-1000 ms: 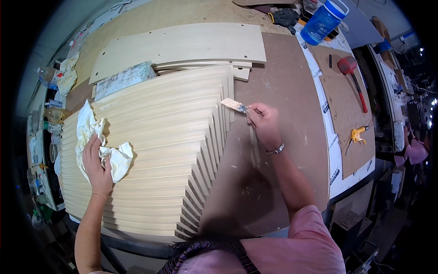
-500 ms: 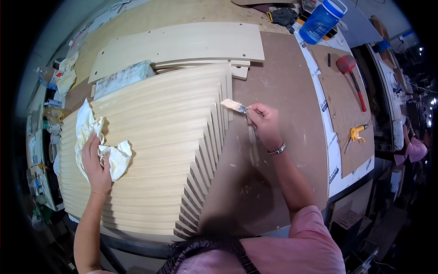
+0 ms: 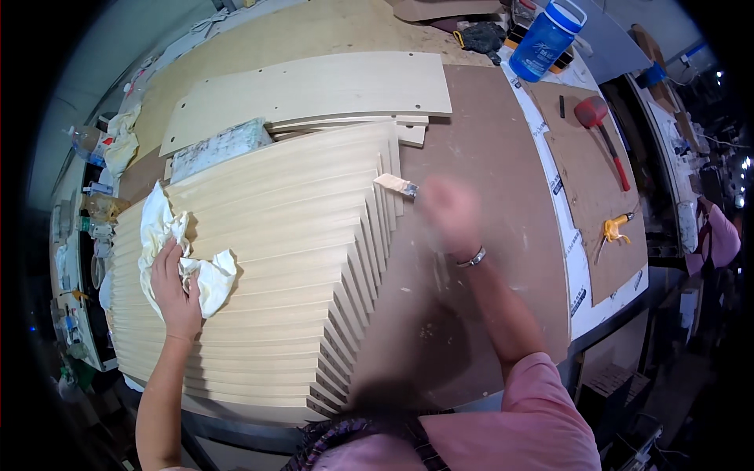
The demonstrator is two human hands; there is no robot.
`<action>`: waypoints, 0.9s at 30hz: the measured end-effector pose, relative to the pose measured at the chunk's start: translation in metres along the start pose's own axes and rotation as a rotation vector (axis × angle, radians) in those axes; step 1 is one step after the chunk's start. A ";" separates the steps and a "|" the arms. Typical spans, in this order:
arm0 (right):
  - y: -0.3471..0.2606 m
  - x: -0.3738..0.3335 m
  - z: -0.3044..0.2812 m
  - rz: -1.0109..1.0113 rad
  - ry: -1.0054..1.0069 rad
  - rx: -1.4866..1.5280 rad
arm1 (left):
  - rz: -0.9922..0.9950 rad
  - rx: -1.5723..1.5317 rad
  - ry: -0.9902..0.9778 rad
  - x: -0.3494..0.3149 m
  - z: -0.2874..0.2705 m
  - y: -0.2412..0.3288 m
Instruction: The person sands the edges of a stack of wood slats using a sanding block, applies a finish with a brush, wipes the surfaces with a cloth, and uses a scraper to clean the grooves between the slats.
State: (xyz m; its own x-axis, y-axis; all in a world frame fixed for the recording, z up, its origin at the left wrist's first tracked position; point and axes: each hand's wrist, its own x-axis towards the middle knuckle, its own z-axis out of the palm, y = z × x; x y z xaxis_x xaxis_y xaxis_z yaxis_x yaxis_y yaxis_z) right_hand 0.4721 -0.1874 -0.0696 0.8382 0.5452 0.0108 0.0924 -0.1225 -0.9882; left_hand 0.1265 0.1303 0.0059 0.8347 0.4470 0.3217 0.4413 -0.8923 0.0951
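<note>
A broad stack of pale wooden boards (image 3: 275, 267) lies in overlapping, stepped rows. My left hand (image 3: 179, 294) rests over a crumpled white cloth (image 3: 214, 281) on the left of the stack, its fingers stretched out. At the stepped right edge is a small flat scraper (image 3: 396, 185), its broad end pale as if coated with filler and its other end dark. My right hand (image 3: 449, 208) is just right of this scraper. Motion smears its fingers, so whether they still touch the scraper is unclear.
Behind the stack are a whitish, smeared block (image 3: 220, 147) and more pale panels (image 3: 314, 90) with holes. A blue bottle (image 3: 544, 43) stands at the far right. A red mallet (image 3: 601, 129) and a yellow-handled tool (image 3: 615, 229) lie on cardboard at the right.
My right hand held the scraper in its fingertips and was sharp; now it is blurred, while the scraper sits slightly further left over the board edges. The view has shifted a little.
</note>
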 end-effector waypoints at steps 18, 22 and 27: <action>0.016 0.000 0.012 -0.005 0.114 0.228 | 0.008 0.020 -0.019 -0.001 -0.001 -0.003; 0.014 -0.007 0.012 0.010 0.161 0.300 | 0.007 0.008 -0.013 -0.002 0.001 -0.002; 0.009 -0.031 0.005 0.041 0.022 0.217 | 0.007 0.011 0.006 -0.001 -0.001 -0.001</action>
State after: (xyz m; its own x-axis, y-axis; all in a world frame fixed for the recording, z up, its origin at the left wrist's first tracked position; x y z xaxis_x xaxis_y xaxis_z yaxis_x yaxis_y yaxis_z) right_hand 0.4439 -0.2014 -0.0795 0.8507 0.5248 -0.0288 -0.0578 0.0390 -0.9976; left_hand 0.1250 0.1304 0.0063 0.8358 0.4401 0.3283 0.4387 -0.8948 0.0826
